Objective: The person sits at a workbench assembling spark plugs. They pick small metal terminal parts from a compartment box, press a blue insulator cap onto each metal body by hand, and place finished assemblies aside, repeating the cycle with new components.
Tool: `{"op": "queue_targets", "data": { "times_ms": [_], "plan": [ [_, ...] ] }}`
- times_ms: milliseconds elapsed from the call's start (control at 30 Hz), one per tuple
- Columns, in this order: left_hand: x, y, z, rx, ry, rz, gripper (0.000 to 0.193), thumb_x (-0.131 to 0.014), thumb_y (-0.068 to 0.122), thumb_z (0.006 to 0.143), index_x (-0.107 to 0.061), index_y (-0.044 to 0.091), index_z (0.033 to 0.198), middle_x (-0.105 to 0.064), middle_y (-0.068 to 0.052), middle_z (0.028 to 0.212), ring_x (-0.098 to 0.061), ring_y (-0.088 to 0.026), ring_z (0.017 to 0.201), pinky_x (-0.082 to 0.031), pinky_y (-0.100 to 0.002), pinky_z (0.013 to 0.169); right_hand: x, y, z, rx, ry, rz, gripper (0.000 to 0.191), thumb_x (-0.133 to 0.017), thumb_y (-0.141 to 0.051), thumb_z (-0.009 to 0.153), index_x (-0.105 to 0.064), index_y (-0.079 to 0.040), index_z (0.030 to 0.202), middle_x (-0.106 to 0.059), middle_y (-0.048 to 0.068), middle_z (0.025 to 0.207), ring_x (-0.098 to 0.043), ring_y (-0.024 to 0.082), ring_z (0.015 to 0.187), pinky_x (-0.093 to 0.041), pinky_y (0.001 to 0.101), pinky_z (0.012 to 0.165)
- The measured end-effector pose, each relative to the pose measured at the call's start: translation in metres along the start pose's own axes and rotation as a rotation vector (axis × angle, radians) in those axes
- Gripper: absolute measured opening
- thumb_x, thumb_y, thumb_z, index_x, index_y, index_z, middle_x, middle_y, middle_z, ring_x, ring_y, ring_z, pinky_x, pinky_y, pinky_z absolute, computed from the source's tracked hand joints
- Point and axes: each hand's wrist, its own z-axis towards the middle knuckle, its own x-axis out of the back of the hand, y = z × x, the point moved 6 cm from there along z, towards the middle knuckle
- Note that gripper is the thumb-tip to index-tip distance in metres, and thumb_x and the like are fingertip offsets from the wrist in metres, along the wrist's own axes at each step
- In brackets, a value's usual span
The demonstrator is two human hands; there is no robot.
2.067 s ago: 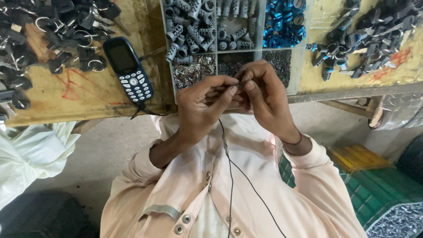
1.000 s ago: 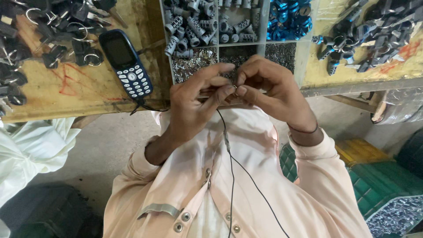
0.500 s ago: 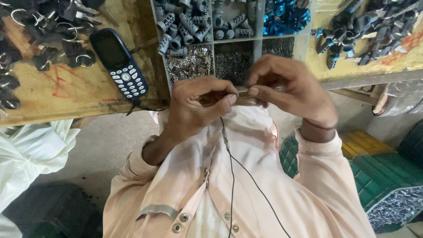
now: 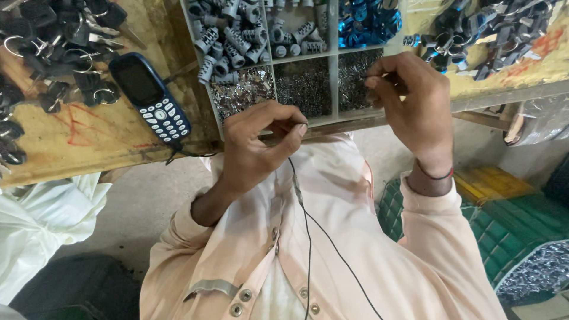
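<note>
Head view: left hand (image 4: 258, 148) pinches a small part, unclear what; right hand (image 4: 415, 104), fingers curled, reaches over the compartment tray (image 4: 335, 62) on the table (image 4: 89, 148).

Soft, even daylight lit the frame; shadows were faint, focus was sharp, and the edges bowed slightly.

Worn wooden workbench (image 4: 89, 148) across the top of the view, scratched, with red marks on its yellowish surface. Below the workbench, grey concrete floor (image 4: 142, 207), dusty. Left of the floor patch, under the bench, white plastic sacks (image 4: 35, 225) and a dark bag (image 4: 71, 290). Right side under the bench, green and yellow crates (image 4: 510, 207), one filled with small metal parts (image 4: 533, 266). Soft, even daylight, no hard shadows.
</note>
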Motion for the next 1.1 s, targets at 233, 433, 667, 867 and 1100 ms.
{"op": "queue_targets", "data": {
  "times_ms": [233, 433, 667, 867, 1100],
  "plan": [
    [-0.025, -0.019, -0.006, 0.269, 0.009, -0.727, 0.021, -0.067, 0.012, 0.103, -0.064, -0.003, 0.117, -0.071, -0.009, 0.102, -0.073, -0.013, 0.089, -0.066, -0.030, 0.080, -0.046, -0.036, -0.030, 0.266, 0.048, 0.107, 0.012, -0.077, 0.001, 0.099, -0.066, 0.003, 0.104, -0.062, 0.008, 0.103, -0.064, 0.013, 0.084, -0.054, 0.0211, 0.070],
    [-0.022, -0.025, -0.008, 0.258, -0.088, -0.722, 0.019, -0.065, 0.008, 0.106, -0.064, -0.008, 0.117, -0.072, -0.013, 0.102, -0.073, -0.017, 0.087, -0.065, -0.031, 0.077, -0.051, -0.023, -0.031, 0.100, -0.099, 0.334, 0.007, -0.071, -0.001, 0.100, -0.066, 0.003, 0.103, -0.061, 0.006, 0.106, -0.064, 0.009, 0.084, -0.055, 0.0215, 0.070],
    [-0.017, -0.022, -0.013, 0.184, 0.030, -0.598, 0.016, -0.066, 0.004, 0.105, -0.065, -0.007, 0.118, -0.072, -0.011, 0.102, -0.074, -0.016, 0.093, -0.067, -0.032, 0.083, -0.063, -0.025, -0.029, 0.050, -0.161, 0.530, 0.006, -0.064, 0.001, 0.104, -0.062, 0.006, 0.106, -0.057, 0.007, 0.107, -0.065, 0.010, 0.082, -0.058, 0.0230, 0.071],
    [-0.016, -0.016, -0.012, 0.160, 0.003, -0.579, 0.014, -0.066, 0.003, 0.105, -0.065, -0.006, 0.117, -0.072, -0.011, 0.102, -0.074, -0.015, 0.093, -0.067, -0.031, 0.083, -0.064, -0.018, -0.029, 0.053, -0.167, 0.565, 0.005, -0.063, 0.001, 0.105, -0.060, 0.006, 0.107, -0.056, 0.008, 0.108, -0.066, 0.011, 0.084, -0.058, 0.0242, 0.072],
    [-0.012, -0.013, -0.011, 0.114, 0.001, -0.545, 0.011, -0.067, 0.002, 0.104, -0.066, -0.004, 0.114, -0.070, -0.008, 0.105, -0.074, -0.013, 0.095, -0.064, -0.027, 0.083, -0.068, -0.013, -0.027, 0.079, -0.126, 0.651, 0.007, -0.065, 0.000, 0.105, -0.060, 0.000, 0.110, -0.058, 0.005, 0.110, -0.068, 0.012, 0.084, -0.059, 0.0246, 0.072]
  ]
}}
